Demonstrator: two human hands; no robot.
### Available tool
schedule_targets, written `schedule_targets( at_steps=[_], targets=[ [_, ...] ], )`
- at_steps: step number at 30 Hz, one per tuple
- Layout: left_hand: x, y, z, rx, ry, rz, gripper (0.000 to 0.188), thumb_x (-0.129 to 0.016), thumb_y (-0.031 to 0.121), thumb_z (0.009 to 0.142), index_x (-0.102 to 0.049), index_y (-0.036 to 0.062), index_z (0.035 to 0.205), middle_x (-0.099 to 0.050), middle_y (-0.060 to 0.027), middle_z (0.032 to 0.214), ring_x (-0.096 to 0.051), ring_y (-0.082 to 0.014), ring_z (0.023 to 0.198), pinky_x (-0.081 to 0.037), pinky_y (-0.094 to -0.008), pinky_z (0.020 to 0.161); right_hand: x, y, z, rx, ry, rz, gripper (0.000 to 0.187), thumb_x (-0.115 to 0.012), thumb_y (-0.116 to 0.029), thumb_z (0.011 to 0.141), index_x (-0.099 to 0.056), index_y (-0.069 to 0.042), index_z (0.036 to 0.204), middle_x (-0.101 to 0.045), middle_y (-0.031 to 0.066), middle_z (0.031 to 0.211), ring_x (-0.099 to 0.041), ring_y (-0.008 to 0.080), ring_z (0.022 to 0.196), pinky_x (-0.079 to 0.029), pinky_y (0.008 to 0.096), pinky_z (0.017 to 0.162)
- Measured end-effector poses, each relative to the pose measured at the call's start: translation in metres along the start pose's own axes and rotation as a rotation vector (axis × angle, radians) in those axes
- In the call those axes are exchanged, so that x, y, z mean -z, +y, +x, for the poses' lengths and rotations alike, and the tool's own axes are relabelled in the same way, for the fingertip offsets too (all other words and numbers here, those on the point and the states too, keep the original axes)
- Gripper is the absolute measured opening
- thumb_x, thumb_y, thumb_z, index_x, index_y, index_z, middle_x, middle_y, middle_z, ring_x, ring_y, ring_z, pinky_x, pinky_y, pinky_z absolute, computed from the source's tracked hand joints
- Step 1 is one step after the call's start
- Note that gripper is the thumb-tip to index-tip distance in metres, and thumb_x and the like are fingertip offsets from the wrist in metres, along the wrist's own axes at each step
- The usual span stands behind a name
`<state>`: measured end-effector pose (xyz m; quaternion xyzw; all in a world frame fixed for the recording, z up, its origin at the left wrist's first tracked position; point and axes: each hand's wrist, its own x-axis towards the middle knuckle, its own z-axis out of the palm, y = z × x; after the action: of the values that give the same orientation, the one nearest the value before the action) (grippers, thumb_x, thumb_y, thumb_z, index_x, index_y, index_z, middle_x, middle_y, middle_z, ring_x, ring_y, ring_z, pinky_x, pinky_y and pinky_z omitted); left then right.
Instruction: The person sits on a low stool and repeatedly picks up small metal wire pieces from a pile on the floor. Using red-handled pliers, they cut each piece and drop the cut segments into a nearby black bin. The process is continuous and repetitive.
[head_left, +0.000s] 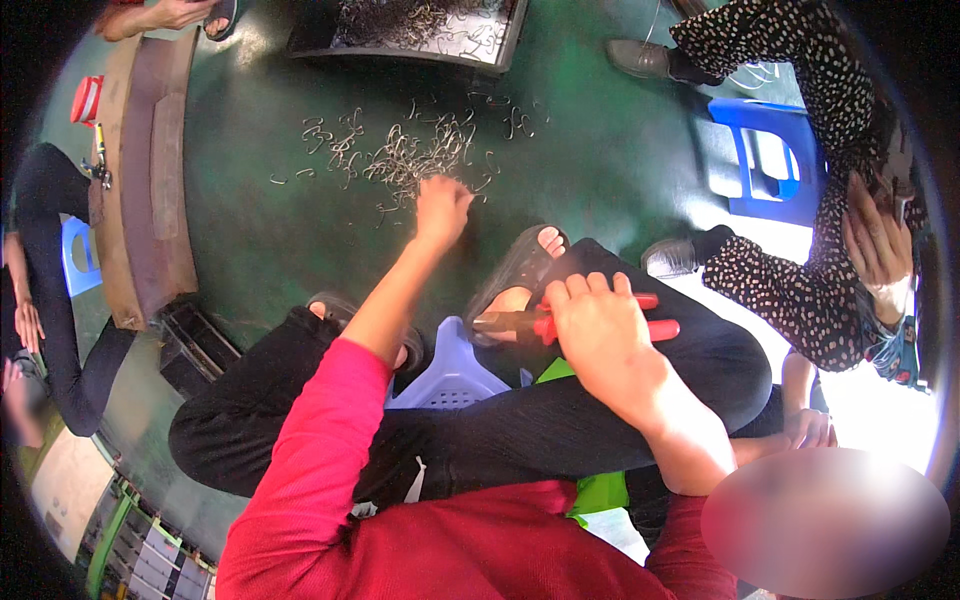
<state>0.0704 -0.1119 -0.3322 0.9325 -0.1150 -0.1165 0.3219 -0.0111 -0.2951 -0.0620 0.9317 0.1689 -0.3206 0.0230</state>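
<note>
My left hand [441, 212] reaches down to the near edge of a loose pile of small curved metal hooks [405, 155] on the green floor. Its fingers are curled downward, and whatever lies between them is hidden. In my right hand [605, 335] is a pair of red-handled pliers [546, 326], held over my lap with the jaws pointing left. My fingers wrap the handles from above. The jaws sit above my sandalled foot, apart from the pile.
A dark-rimmed tray [490, 45] with more hooks stands beyond the pile. To the left is a long brown trough [150, 180]; to the right, a blue stool [765, 165] near a person in spotted trousers. A lilac stool [450, 370] is between my legs. Other people sit around.
</note>
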Motion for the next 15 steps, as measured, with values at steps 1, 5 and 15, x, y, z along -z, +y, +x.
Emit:
schedule_targets(
  at_steps=[1, 5, 15],
  targets=[
    [0.01, 0.0, 0.001, 0.096, -0.036, -0.166, 0.018, -0.07, 0.017, 0.079, -0.065, 0.0047, 0.091, -0.062, -0.0136, 0.096, -0.054, -0.0323, 0.098, -0.043, -0.0434, 0.085, 0.004, 0.003, 0.0, -0.014, -0.009, 0.019, 0.027, -0.065, -0.011, 0.072, -0.056, -0.007, 0.097, -0.061, 0.0093, 0.09, -0.061, 0.0254, 0.092, -0.046, 0.0404, 0.084],
    [0.048, -0.004, 0.005, 0.089, 0.098, -0.297, 0.015, -0.067, 0.018, 0.082, -0.067, 0.004, 0.087, -0.064, -0.0151, 0.091, -0.059, -0.0322, 0.089, -0.046, -0.0424, 0.081, 0.023, 0.013, 0.001, -0.037, 0.135, 0.005, 0.024, -0.063, -0.013, 0.075, -0.059, -0.005, 0.097, -0.064, 0.0109, 0.091, -0.063, 0.0259, 0.09, -0.048, 0.0426, 0.076],
    [-0.01, -0.013, 0.01, 0.008, 0.088, 0.232, 0.01, -0.07, 0.019, 0.079, -0.067, 0.0148, 0.088, -0.06, -0.0052, 0.097, -0.054, -0.029, 0.1, -0.044, -0.0438, 0.082, 0.05, 0.002, -0.022, -0.067, 0.291, 0.037, 0.019, -0.062, -0.009, 0.072, -0.055, -0.005, 0.089, -0.059, 0.0105, 0.083, -0.061, 0.0265, 0.083, -0.047, 0.038, 0.074]
  ],
)
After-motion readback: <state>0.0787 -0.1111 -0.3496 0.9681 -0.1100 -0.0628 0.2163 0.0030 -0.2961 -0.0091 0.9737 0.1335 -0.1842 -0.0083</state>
